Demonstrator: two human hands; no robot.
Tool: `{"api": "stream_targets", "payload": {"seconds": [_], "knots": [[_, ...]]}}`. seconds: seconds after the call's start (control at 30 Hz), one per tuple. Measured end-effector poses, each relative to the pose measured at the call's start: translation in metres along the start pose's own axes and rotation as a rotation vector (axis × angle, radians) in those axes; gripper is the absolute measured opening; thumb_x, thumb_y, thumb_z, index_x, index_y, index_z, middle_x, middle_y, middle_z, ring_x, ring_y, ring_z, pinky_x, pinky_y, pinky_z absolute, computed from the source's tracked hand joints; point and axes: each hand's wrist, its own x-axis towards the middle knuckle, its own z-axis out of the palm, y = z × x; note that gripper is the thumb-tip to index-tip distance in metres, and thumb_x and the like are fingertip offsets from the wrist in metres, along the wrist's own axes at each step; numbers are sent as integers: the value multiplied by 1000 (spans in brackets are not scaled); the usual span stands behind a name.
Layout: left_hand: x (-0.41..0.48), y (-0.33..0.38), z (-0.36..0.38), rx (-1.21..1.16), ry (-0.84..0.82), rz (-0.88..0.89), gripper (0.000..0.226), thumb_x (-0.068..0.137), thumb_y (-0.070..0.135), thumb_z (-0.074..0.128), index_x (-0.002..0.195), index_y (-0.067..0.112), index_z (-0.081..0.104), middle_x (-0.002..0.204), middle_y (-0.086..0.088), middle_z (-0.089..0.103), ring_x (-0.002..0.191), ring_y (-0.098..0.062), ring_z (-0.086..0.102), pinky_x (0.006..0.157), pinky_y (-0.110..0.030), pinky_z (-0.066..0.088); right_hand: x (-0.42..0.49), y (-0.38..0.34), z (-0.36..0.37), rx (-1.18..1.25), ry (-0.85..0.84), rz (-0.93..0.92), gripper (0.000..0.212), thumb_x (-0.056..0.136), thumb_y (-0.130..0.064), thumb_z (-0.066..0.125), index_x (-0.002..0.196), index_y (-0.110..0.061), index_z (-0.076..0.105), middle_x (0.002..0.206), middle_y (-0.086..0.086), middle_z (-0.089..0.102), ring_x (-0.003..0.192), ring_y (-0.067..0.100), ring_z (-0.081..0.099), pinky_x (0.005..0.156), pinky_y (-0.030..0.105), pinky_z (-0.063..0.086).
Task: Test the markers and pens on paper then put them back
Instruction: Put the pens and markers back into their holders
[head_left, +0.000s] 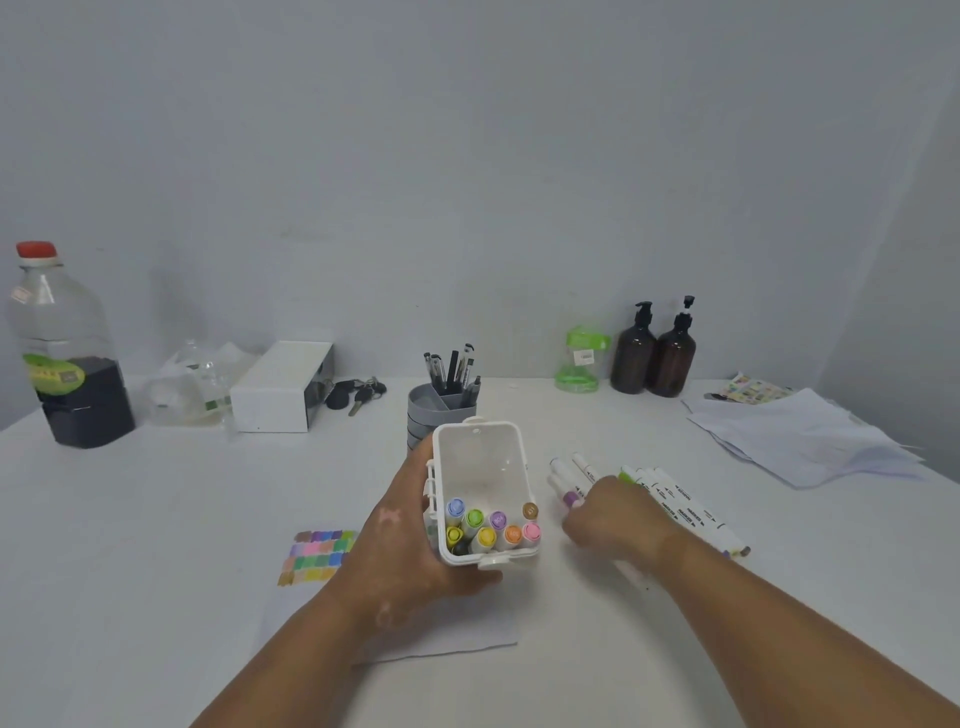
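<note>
My left hand (410, 530) grips a white plastic marker box (480, 467), tilted so its open top faces me. Several markers with coloured caps (491, 530) stand in its near end; the far end holds nothing. To the right, several white markers (675, 499) lie loose on the table. My right hand (613, 519) is down on that pile with its fingers curled around a purple-banded marker (570, 498). A sheet of paper (332, 603) with a grid of colour swatches (318, 556) lies under my left forearm. A grey pen holder (441, 410) with dark pens stands behind the box.
Along the wall stand a large bottle with dark liquid (67, 353), a crumpled clear bag (192, 384), a white box (283, 387), keys (356, 395), a green container (582, 358) and two brown pump bottles (654, 353). Loose papers (800, 436) lie at the right.
</note>
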Motion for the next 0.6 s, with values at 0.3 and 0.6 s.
{"api": "stream_targets", "payload": {"seconds": [0.3, 0.6], "knots": [[-3, 2, 0, 59, 30, 31, 108, 48, 50, 96, 134, 61, 31, 124, 34, 55, 116, 6, 58, 86, -5, 48, -59, -72, -94, 1171, 135, -338, 12, 87, -17, 65, 76, -14, 69, 70, 5, 76, 71, 20, 63, 70, 39, 50], [-1, 9, 1, 116, 32, -55, 94, 51, 44, 97, 118, 56, 32, 122, 31, 51, 114, 2, 57, 97, -7, 42, -70, -100, -45, 703, 156, -634, 21, 82, -35, 74, 80, -14, 72, 70, -1, 68, 66, 10, 64, 68, 33, 56]]}}
